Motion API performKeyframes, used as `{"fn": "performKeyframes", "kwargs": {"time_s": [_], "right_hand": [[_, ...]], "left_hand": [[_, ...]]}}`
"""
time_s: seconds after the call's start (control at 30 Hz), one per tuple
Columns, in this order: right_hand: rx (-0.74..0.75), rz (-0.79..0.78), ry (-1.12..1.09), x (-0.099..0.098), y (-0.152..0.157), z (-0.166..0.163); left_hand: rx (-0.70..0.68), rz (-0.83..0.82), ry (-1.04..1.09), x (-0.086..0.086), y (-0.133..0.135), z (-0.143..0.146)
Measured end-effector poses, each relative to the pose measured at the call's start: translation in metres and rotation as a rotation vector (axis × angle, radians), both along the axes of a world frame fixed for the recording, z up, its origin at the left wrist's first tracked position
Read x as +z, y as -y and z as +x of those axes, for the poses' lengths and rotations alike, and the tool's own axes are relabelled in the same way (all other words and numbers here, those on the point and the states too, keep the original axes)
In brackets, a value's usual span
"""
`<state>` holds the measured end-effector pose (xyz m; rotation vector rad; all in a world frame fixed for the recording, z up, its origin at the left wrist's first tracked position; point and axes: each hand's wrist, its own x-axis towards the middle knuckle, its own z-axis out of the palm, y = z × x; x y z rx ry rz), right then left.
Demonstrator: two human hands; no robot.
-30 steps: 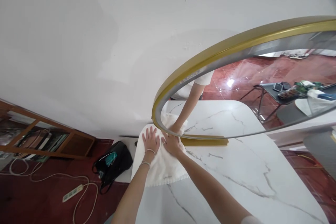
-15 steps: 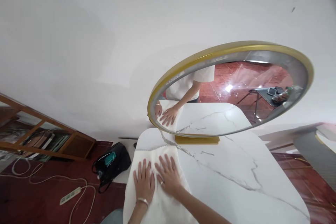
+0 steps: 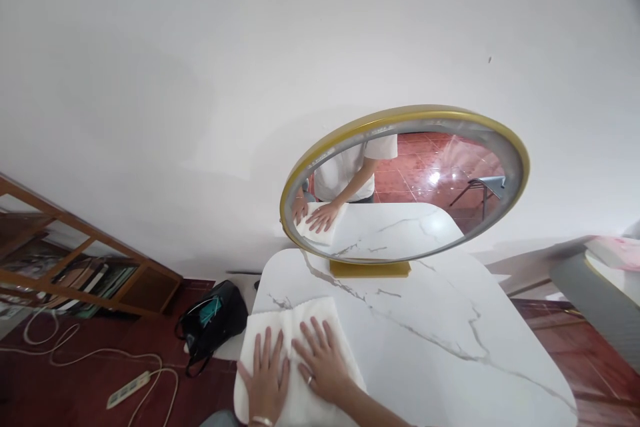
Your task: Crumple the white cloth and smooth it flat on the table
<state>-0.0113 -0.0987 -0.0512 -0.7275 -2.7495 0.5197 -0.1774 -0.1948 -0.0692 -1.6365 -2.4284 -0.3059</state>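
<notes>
A white cloth [image 3: 313,310] lies spread on the left part of a white marble-patterned table [image 3: 430,360]. My left hand [image 3: 265,373] rests flat on its left half, fingers spread, with a band at the wrist. Beside it, my right hand [image 3: 323,360] presses flat on the right half, fingers apart and a ring on one finger. Beyond both hands stands an oval-looking mirror [image 3: 400,180] in a gold frame, on a gold base [image 3: 370,269]. Both hands and the cloth show in its reflection.
On the red floor to the left are a black bag [image 3: 215,320], a white power strip [image 3: 129,390] with cables, and a wooden shelf [image 3: 150,283] holding books. A white wall [image 3: 225,80] rises behind the table. Grey furniture [image 3: 595,300] stands at the right.
Both hands and the cloth have slid nearer to me, baring more table behind the cloth. The view has shifted a little, so the mirror appears smaller.
</notes>
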Motion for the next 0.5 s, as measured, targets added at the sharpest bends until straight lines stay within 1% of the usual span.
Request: {"fn": "performKeyframes", "kwargs": {"time_s": [0.13, 0.3, 0.4, 0.5], "right_hand": [[-0.038, 0.019, -0.016, -0.003, -0.032, -0.021], [-0.137, 0.051, -0.010, -0.009, -0.079, -0.040], [-0.199, 0.076, -0.012, -0.012, -0.102, -0.049], [-0.256, 0.098, -0.026, -0.015, -0.118, -0.056]], "left_hand": [[0.032, -0.081, 0.019, 0.005, -0.037, -0.016], [0.049, -0.123, 0.077, 0.011, -0.095, -0.034], [0.044, -0.143, 0.103, 0.017, -0.127, -0.039], [0.026, -0.149, 0.119, 0.022, -0.151, -0.040]]}}
